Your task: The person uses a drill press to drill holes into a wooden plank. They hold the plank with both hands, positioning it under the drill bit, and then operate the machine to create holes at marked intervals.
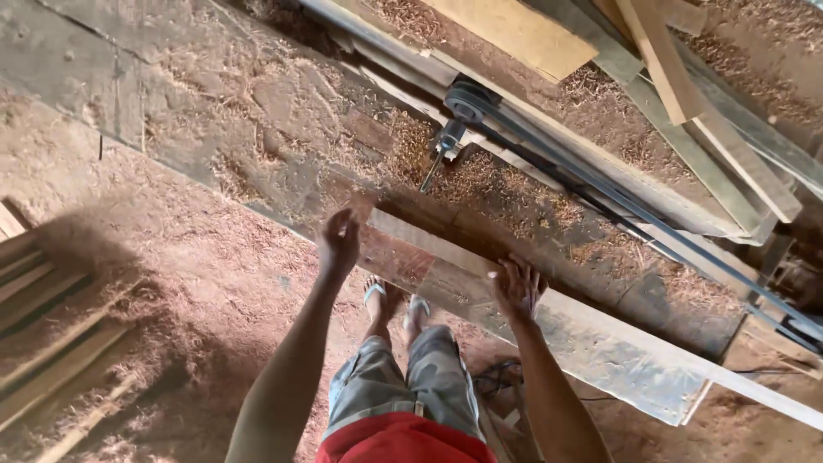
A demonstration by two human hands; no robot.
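A long wooden plank (pixel 429 257) lies slanted across a sawdust-covered machine bench (pixel 257 111). My left hand (pixel 338 242) grips the plank's near end with fingers curled over its edge. My right hand (pixel 517 287) presses flat on the plank's top face farther right, fingers spread. Just beyond the plank a small cutter spindle (pixel 446 141) sticks out under a grey pulley (pixel 467 103). My legs and sandalled feet (pixel 394 304) stand on the sawdust floor below.
A dark drive belt (pixel 634 214) runs from the pulley toward the lower right. Pale boards (pixel 523 34) and slats (pixel 677 69) lie at the upper right. More planks (pixel 43 334) are stacked on the floor at left. A cable coil (pixel 501 377) lies by my feet.
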